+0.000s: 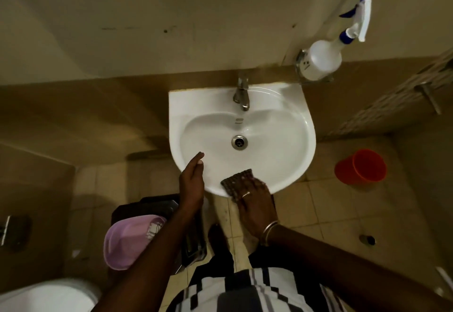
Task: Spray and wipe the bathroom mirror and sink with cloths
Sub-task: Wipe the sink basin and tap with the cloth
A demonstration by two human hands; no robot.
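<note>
Tiled floor and beige wall are framing a white sink (289, 125), with a spray bottle (323, 60) sitting in a wall holder to its upper right. On the sink's near rim, the right hand (255, 203) is pressing a dark cloth (236, 180) flat, fingers spread over it rather than clenched. The cloth is lying under and just beyond the fingertips, half over the rim's edge. Left hand (192, 184) is hovering released and empty, beside the rim. With so little held, the cloth could slip off the edge to the floor; it is probably damp, though the dim view is hiding that.
</note>
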